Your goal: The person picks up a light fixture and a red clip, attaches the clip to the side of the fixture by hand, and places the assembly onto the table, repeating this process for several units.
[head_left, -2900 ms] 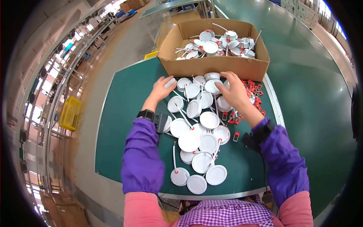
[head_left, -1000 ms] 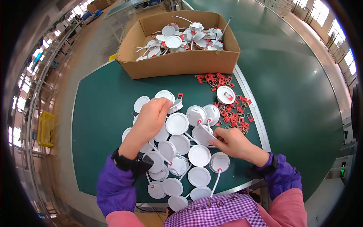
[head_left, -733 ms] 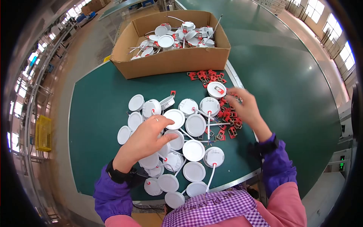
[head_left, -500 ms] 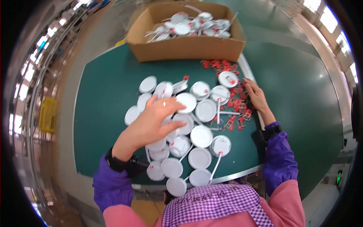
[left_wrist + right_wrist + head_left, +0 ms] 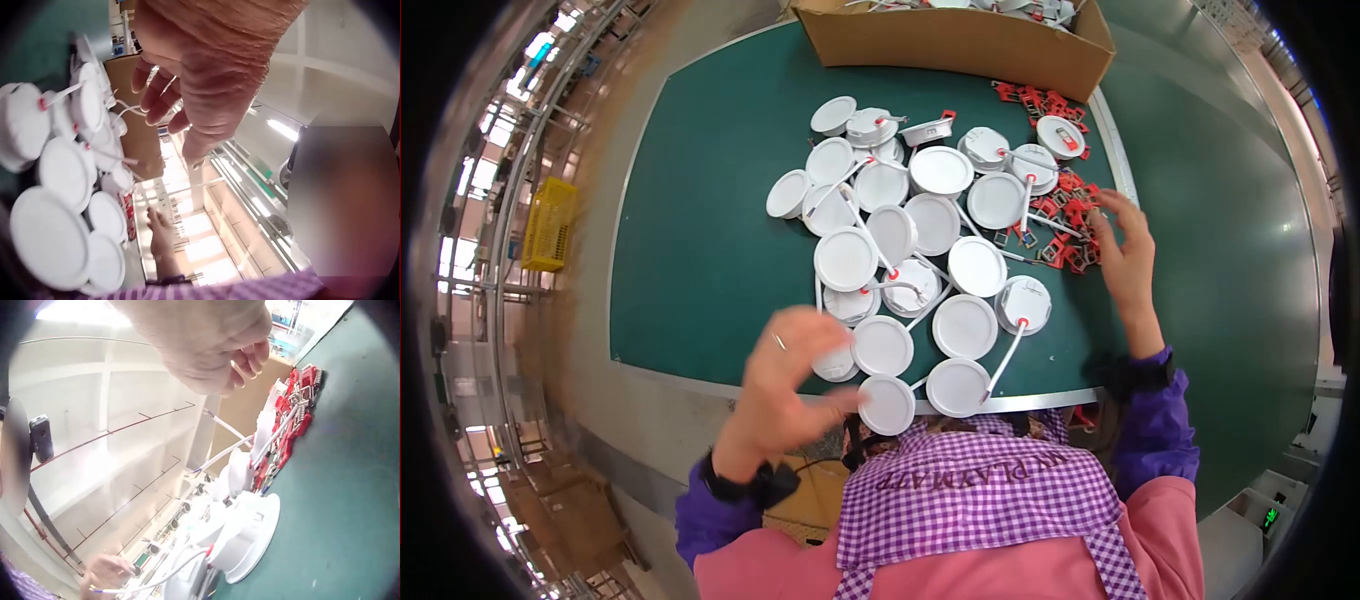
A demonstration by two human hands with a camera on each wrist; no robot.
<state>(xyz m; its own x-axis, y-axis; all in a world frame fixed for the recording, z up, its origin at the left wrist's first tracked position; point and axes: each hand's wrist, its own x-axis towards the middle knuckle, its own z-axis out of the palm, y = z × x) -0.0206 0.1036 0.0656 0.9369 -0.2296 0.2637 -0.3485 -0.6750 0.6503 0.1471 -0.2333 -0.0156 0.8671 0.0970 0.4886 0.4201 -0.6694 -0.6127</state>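
White round lamps (image 5: 845, 259) with short white cables are spread over the green table. My left hand (image 5: 785, 385) hovers over the front-left lamps, thumb and fingers apart and holding nothing; in the left wrist view the same hand (image 5: 200, 81) hangs beside the lamps (image 5: 50, 237). At the right, my right hand (image 5: 1128, 255) is at the edge of the heap of red clips with metal springs (image 5: 1068, 215). In the right wrist view its fingers (image 5: 250, 359) are bent loosely above the clips (image 5: 290, 419), with nothing seen in them. One lamp (image 5: 1061, 138) has a red clip on it.
A cardboard box (image 5: 950, 42) with more lamps stands at the back of the table. A metal strip (image 5: 1115, 150) runs along the right side, with another green surface (image 5: 1230, 250) beyond. On the far left is a yellow crate (image 5: 550, 225).
The head view has tilted down, so the box sits higher. My left hand has moved from the middle lamps towards the front-left ones. My right hand went from a lamp to the clips.
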